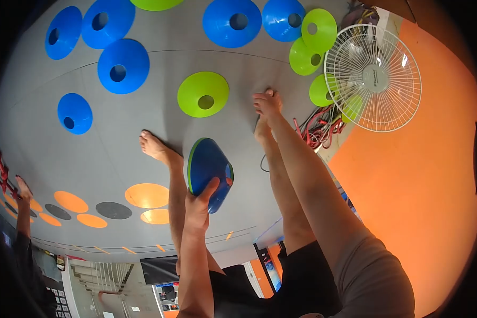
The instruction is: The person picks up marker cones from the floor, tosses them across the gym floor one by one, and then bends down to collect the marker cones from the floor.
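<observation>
My left hand (pixel 199 209) is closed round a stack of blue disc cones (pixel 206 167), its thumb over the near side. A thin green rim shows along the stack's left edge. My right hand (pixel 267 104) is over my right foot, fingers curled together, with nothing visible in them. Between and beyond my hands, a lime green cone (pixel 202 90) lies on the grey floor (pixel 169 69). My left foot (pixel 155 146) rests to the left of the stack.
Blue cones (pixel 123 66) lie at upper left, more (pixel 232 21) at top centre. Green cones (pixel 319 32) lie beside a white fan (pixel 375 78) and red-black cords (pixel 323 127). Orange and dark discs (pixel 114 210) are at lower left, near another person's foot (pixel 23 186). An orange surface (pixel 403 175) fills the right.
</observation>
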Available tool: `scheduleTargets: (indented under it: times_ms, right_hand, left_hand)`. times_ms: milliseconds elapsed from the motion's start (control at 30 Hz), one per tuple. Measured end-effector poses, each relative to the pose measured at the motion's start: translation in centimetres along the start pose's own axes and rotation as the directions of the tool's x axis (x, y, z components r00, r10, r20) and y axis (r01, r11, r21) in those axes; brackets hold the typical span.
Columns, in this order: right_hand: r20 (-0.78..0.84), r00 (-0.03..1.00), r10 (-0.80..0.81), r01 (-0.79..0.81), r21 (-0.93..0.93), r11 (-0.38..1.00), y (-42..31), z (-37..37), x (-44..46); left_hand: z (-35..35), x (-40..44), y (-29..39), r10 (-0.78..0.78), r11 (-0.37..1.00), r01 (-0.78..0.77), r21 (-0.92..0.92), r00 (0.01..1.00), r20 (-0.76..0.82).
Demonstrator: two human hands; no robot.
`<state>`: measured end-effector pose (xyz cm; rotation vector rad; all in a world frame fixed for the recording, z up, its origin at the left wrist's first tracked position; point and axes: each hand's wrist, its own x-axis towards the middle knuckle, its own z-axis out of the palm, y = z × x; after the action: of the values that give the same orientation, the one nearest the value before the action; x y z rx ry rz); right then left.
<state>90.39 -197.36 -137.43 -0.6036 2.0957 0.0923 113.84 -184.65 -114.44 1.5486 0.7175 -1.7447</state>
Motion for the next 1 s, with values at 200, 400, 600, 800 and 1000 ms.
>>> scheduleTargets:
  times_ms: [200,400,600,800,1000]
  right_hand:
    - [-0.119,0.990,0.079,-0.065,0.115,0.991,5.2,-10.4,11.4]
    - [-0.262,0.209,-0.942,0.623,-0.707,0.335,-8.3,-12.1,12.8]
    - [-0.125,0.796,-0.593,0.270,-0.803,0.531,-16.9,-11.9,13.0]
    - [-0.362,0.354,-0.862,0.833,-0.298,0.467,-16.4,-11.6,5.6]
    - [0.287,0.771,-0.569,0.303,0.620,0.723,-14.0,-3.9,-3.3]
  left_hand:
    - [1.0,0.9,-2.7,-0.118,0.986,0.124,0.107,0.991,-0.063]
    - [4.2,1.4,-3.7,-0.097,0.975,0.108,0.194,0.993,-0.069]
    - [7.7,1.8,-4.9,-0.050,0.942,0.029,0.335,0.997,0.055]
    - [8.2,2.5,-6.4,-0.204,0.922,0.158,0.354,0.974,0.097]
    - [6.4,2.6,-6.2,-0.201,0.844,0.142,0.517,0.978,0.060]
